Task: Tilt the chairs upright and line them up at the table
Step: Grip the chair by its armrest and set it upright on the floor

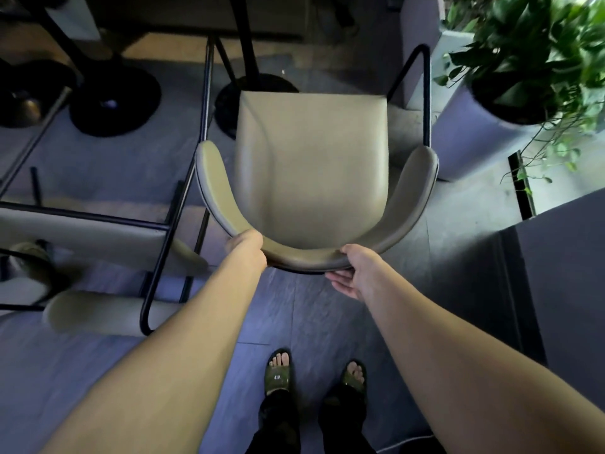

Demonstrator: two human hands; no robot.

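A: Two hands on one chair [311, 165]: where do they hold it?
B: The left hand [245, 245] curls over the chair's near rim. The right hand [352, 271] clasps it, thumb above, fingers beneath. The chair extends far, toward the table base [258, 90]. Both hands are equally near, so a straight push seems likely.

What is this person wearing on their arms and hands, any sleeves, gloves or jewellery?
The left arm and right arm are bare to the picture's edge, with no sleeves. The left hand and right hand wear no gloves, and no watch, bracelet or ring shows.
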